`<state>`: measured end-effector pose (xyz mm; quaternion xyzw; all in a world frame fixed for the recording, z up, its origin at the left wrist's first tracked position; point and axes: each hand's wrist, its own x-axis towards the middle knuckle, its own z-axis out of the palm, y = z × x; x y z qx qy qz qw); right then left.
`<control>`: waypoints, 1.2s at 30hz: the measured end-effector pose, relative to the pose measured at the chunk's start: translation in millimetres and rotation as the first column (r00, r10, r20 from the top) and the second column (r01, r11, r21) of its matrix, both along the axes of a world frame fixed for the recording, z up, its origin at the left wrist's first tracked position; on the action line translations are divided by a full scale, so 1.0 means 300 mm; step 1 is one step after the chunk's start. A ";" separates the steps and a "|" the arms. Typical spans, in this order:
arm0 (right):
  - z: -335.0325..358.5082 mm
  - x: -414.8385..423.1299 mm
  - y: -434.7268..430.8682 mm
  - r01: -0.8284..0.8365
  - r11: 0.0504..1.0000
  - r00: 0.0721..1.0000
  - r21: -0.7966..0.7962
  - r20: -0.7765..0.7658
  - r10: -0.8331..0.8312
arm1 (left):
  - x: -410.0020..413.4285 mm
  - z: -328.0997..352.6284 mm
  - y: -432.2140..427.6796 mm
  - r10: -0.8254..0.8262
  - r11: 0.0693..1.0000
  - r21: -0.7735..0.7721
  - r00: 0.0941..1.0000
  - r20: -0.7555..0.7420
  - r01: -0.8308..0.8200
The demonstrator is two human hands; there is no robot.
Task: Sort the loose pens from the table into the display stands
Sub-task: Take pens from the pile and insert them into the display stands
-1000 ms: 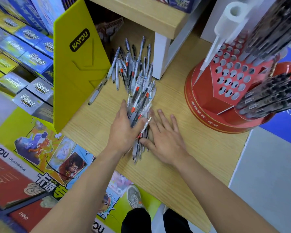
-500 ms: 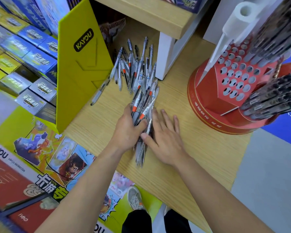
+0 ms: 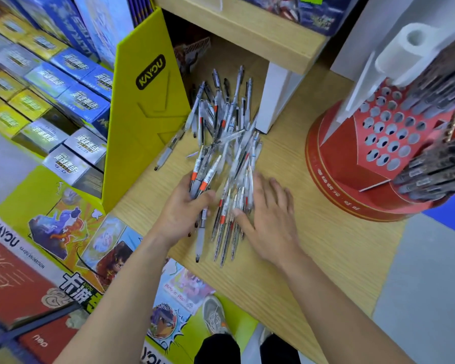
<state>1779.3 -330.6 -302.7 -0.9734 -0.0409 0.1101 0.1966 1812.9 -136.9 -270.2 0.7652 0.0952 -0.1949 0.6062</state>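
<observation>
Wooden worktop (image 3: 326, 245) carries the loose pens (image 3: 221, 122) in a heap. The left hand (image 3: 179, 214) curls round a bundle (image 3: 202, 179), we judge to move several at once. The right hand (image 3: 271, 222) lies flat, fingers straight, steadying the rest. The red stand (image 3: 352, 185) waits near.

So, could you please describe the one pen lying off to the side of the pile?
Find the tall yellow KAYOU panel at the left edge of the table. Along its foot, left of the pen pile, lies the stray pen, slanted with its tip toward the person. Unlike its neighbours, it lies alone on bare wood.
</observation>
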 end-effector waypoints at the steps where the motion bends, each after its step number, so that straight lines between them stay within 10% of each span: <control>1: 0.006 0.002 -0.010 0.023 0.999 1.000 0.028 0.019 -0.024 | -0.008 0.007 0.004 0.017 1.000 -0.026 1.000 -0.014 -0.017; 9: 0.134 0.026 -0.022 0.076 0.988 0.977 0.134 0.190 -0.100 | -0.095 0.077 0.004 0.034 0.995 -0.092 0.998 -0.044 -0.038; 23: 0.311 0.101 0.069 0.247 0.837 0.966 0.488 -0.197 -0.170 | -0.159 0.131 -0.091 -0.054 0.985 -0.163 0.999 -0.008 0.052; 36: 0.336 0.156 0.066 0.323 0.587 0.926 0.742 -0.119 -0.358 | -0.146 0.038 -0.075 -0.070 0.994 -0.087 0.996 -0.048 0.066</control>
